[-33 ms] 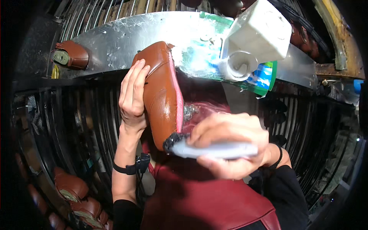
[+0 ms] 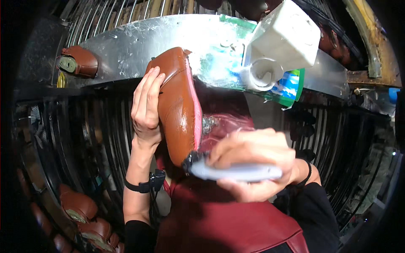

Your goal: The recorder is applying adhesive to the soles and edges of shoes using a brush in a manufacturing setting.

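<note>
A brown leather shoe upper (image 2: 180, 109), with a pink strip along its right edge, stands on end over my lap. Wrapped round its left side is my left hand (image 2: 147, 101), fingers on the leather and the thumb hidden behind it. My right hand (image 2: 253, 162) grips a brush (image 2: 236, 172) with a pale grey handle and dark bristles. The bristles touch the lower end of the shoe upper, near the end of the pink strip. Motion smears the right hand and the handle slightly.
Beyond the shoe runs a metal bench top (image 2: 126, 46). On it stand a white container (image 2: 291, 33) with a round white cup (image 2: 265, 74) at its front. Another brown shoe upper (image 2: 86, 62) sits at the left end. Several more shoe uppers (image 2: 78, 202) lie low at the left, beside dark rails.
My right hand and the brush have shifted slightly toward me along the shoe's lower end. The left hand and the shoe upper have hardly moved.
</note>
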Motion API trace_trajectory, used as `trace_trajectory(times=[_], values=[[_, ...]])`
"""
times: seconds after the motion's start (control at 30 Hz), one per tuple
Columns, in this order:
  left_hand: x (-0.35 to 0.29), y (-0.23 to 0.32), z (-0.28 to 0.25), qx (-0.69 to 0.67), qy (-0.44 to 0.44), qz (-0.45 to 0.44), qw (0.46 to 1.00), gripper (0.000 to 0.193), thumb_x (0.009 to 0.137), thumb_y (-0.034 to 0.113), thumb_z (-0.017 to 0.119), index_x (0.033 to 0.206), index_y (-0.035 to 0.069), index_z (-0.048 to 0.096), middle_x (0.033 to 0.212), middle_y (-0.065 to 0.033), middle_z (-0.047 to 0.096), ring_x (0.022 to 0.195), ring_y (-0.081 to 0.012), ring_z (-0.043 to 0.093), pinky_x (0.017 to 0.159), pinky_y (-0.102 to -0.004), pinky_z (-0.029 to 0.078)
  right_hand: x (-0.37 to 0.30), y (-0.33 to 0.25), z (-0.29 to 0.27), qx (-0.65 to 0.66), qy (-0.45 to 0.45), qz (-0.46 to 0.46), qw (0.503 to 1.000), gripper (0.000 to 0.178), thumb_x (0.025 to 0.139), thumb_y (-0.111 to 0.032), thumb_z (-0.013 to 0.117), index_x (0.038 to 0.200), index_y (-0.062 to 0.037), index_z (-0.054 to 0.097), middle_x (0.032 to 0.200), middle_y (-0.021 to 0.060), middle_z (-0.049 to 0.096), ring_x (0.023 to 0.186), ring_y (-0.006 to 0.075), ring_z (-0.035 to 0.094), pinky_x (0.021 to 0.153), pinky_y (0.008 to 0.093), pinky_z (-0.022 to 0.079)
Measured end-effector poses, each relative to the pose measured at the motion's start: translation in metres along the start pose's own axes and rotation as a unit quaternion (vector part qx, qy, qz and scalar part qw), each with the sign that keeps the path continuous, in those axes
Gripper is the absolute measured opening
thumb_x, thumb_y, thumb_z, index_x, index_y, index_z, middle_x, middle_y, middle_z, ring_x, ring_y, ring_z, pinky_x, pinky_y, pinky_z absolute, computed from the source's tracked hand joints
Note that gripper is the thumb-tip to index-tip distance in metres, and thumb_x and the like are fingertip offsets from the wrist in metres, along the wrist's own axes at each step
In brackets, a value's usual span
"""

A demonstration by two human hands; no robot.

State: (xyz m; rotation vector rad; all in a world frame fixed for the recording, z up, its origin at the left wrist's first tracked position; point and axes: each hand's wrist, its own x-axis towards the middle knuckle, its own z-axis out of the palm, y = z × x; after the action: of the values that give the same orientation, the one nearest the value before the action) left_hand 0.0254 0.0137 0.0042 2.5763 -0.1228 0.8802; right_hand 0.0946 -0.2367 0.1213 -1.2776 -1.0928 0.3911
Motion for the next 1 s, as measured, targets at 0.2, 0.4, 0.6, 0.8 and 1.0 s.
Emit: trace_trajectory(times=[0.2, 0.4, 0.6, 0.8, 1.0], values=[[-0.008, 0.004, 0.005, 0.006, 0.016, -0.002, 1.0, 0.055, 0.089, 0.017, 0.076, 0.135, -0.009, 0.061, 0.138, -0.0274, 0.065, 0.128, -0.0448, 0.064, 0.108, -0.0496, 0.052, -0.002, 0.023, -0.019, 0.155, 0.249, 0.258, 0.92, 0.015, 0.097, -0.008, 0.071, 0.092, 0.0062, 0.074, 0.077, 0.0126, 0.074, 0.057, 0.0137, 0.066, 0.052, 0.0271, 0.051], [-0.005, 0.005, 0.009, -0.007, 0.024, 0.0, 1.0, 0.058, 0.087, 0.018, 0.079, 0.134, -0.009, 0.061, 0.137, -0.0286, 0.065, 0.127, -0.0456, 0.064, 0.109, -0.0498, 0.052, 0.018, 0.074, -0.019, 0.197, 0.282, 0.304, 0.889, 0.016, 0.098, -0.008, 0.066, 0.092, 0.0048, 0.073, 0.076, 0.0144, 0.073, 0.049, 0.0159, 0.061, 0.044, 0.0269, 0.046], [-0.006, -0.002, 0.011, 0.001, 0.016, 0.006, 1.0, 0.059, 0.087, 0.019, 0.078, 0.136, -0.009, 0.06, 0.138, -0.0278, 0.064, 0.128, -0.0449, 0.063, 0.109, -0.0499, 0.052, 0.006, 0.037, -0.014, 0.047, 0.134, 0.161, 0.977, 0.014, 0.094, -0.003, 0.067, 0.092, 0.0101, 0.069, 0.088, 0.0209, 0.074, 0.063, 0.0174, 0.066, 0.055, 0.0279, 0.053], [-0.007, -0.005, 0.009, -0.007, 0.022, 0.013, 1.0, 0.06, 0.087, 0.019, 0.078, 0.137, -0.008, 0.06, 0.139, -0.0274, 0.064, 0.129, -0.0446, 0.063, 0.11, -0.0497, 0.051, -0.009, -0.001, 0.006, 0.003, 0.028, 0.034, 0.999, 0.017, 0.083, 0.001, 0.079, 0.093, 0.0108, 0.069, 0.085, 0.022, 0.073, 0.075, 0.0329, 0.074, 0.068, 0.0392, 0.061], [0.003, 0.01, 0.002, -0.008, 0.007, 0.004, 1.0, 0.059, 0.086, 0.015, 0.077, 0.137, -0.008, 0.06, 0.139, -0.0274, 0.064, 0.128, -0.045, 0.063, 0.11, -0.0495, 0.051, 0.008, 0.029, -0.014, 0.136, 0.265, 0.252, 0.921, 0.012, 0.097, -0.007, 0.069, 0.095, 0.004, 0.074, 0.069, 0.0055, 0.07, 0.054, 0.005, 0.059, 0.049, 0.0208, 0.044]])
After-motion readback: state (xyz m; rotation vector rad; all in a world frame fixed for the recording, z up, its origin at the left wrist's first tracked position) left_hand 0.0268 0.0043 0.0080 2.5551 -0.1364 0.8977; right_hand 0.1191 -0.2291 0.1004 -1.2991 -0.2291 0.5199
